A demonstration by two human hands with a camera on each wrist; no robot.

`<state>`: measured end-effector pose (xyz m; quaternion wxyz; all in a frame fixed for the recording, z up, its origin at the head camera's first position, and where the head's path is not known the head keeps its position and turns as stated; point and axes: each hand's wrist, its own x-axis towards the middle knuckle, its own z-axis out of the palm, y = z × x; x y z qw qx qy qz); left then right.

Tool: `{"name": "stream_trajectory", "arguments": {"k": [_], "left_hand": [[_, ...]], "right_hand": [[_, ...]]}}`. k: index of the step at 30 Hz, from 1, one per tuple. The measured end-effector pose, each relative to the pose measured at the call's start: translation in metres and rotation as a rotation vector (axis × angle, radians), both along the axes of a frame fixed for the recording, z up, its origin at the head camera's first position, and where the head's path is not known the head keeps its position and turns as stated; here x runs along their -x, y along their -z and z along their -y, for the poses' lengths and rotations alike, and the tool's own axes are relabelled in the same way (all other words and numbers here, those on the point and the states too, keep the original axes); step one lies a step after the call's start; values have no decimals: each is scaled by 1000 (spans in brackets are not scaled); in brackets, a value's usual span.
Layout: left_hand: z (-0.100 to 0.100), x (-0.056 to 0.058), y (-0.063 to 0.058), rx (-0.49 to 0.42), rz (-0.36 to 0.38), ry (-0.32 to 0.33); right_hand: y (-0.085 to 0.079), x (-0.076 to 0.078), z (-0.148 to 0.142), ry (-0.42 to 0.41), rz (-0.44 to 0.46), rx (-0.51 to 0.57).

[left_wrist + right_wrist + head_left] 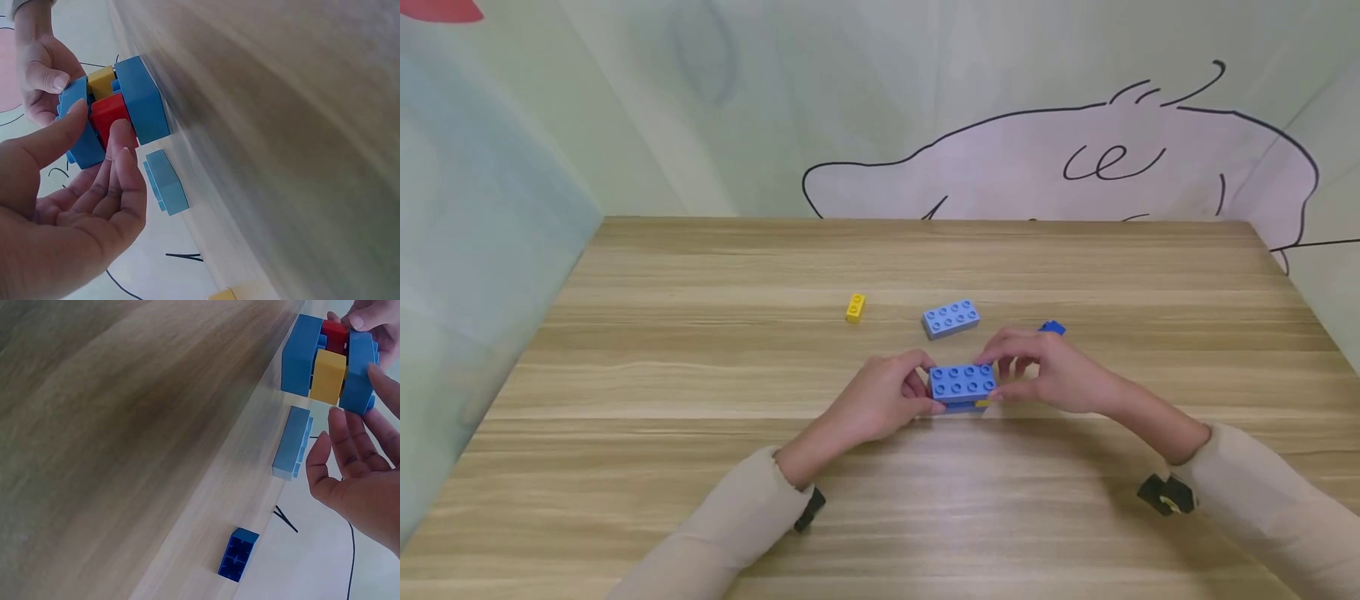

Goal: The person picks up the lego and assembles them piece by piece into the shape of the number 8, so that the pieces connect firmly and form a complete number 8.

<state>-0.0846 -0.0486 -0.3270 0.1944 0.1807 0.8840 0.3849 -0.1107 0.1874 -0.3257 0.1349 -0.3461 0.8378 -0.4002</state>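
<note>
A stack of toy building bricks stands on the table in front of me. Its top blue brick (962, 383) lies level over a red brick (109, 107) and a yellow brick (328, 376), and these rest on a lower blue brick (144, 100). With thumb and fingers, my left hand (880, 398) grips the left end of the top brick; in the left wrist view a fingertip overlaps the red brick. My right hand (1060, 375) pinches the top brick's right end. Whether the top brick is fully pressed down, I cannot tell.
Behind the stack lies a light blue brick (951, 321). A small yellow brick (855, 308) is farther left. Beyond my right hand a dark blue brick (239, 555) lies on its side, its hollow underside showing. A wall with a line drawing borders the wooden table (700, 333).
</note>
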Motion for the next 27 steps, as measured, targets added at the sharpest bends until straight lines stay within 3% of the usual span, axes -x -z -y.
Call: {"name": "stream_trajectory", "arguments": {"k": [14, 27], "left_hand": [[0, 1, 0, 14, -2, 5], [0, 1, -1, 14, -10, 5]], "right_hand": [[4, 1, -1, -1, 11, 48], [9, -1, -2, 7, -63, 45]]}}
